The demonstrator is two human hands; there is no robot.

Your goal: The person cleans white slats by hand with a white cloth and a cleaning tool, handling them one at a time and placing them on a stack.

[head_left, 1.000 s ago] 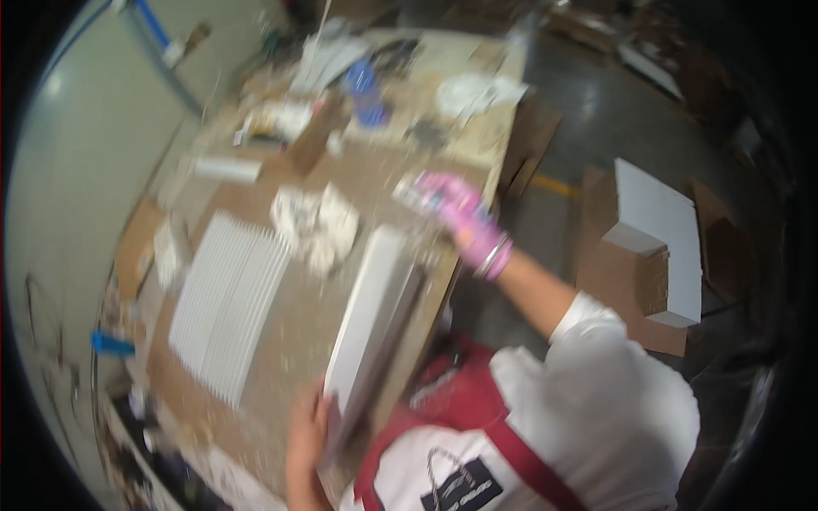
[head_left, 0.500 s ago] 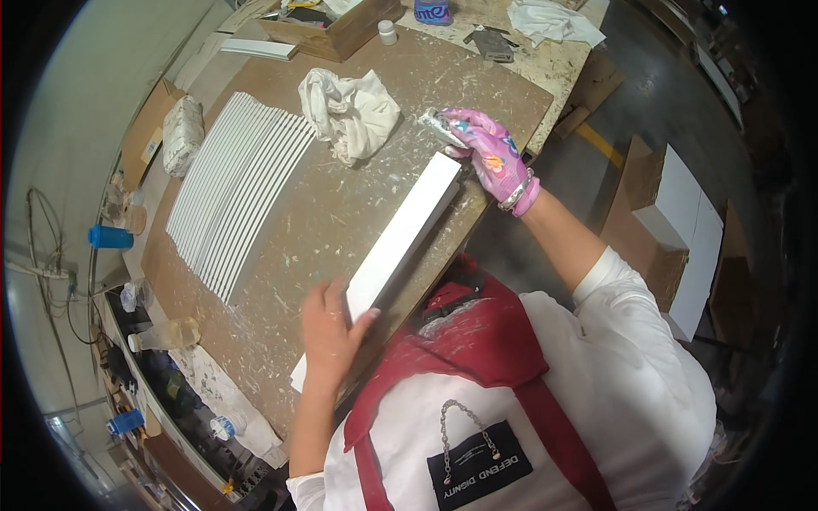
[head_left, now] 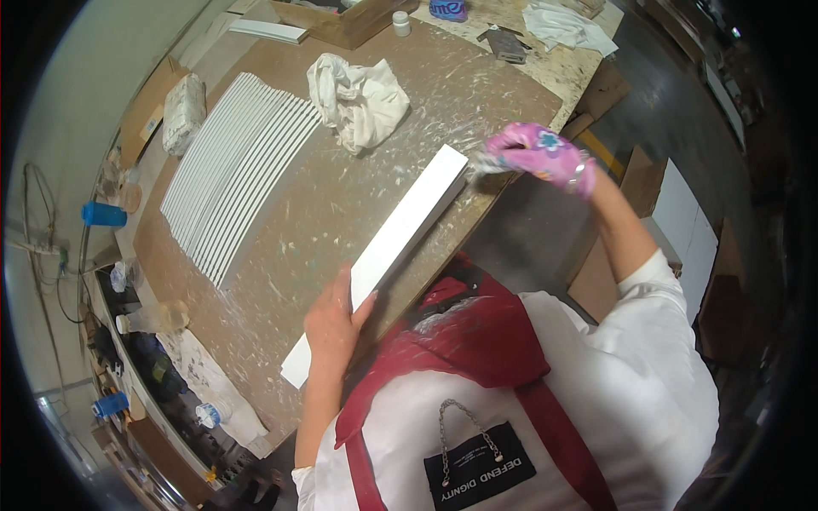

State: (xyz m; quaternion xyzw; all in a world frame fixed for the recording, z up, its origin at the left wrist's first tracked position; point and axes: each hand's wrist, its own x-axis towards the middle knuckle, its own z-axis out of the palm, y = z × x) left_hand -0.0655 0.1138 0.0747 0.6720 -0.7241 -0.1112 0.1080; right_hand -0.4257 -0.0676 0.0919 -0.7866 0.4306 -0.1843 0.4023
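A workbench [head_left: 447, 81] fills the middle, its brown top flecked with white; toward the far right corner a cream, stained surface [head_left: 588, 72] continues it. Beyond the left edge rises a pale, plain wall [head_left: 94, 102], with loose cables [head_left: 36, 204] hanging along it. A dark, cluttered shelf [head_left: 170, 375] runs below the workbench's near left edge. Past the right edge lies a grey floor [head_left: 652, 106] with a yellow line [head_left: 605, 149]. The light is bright over the workbench, dim farther right.
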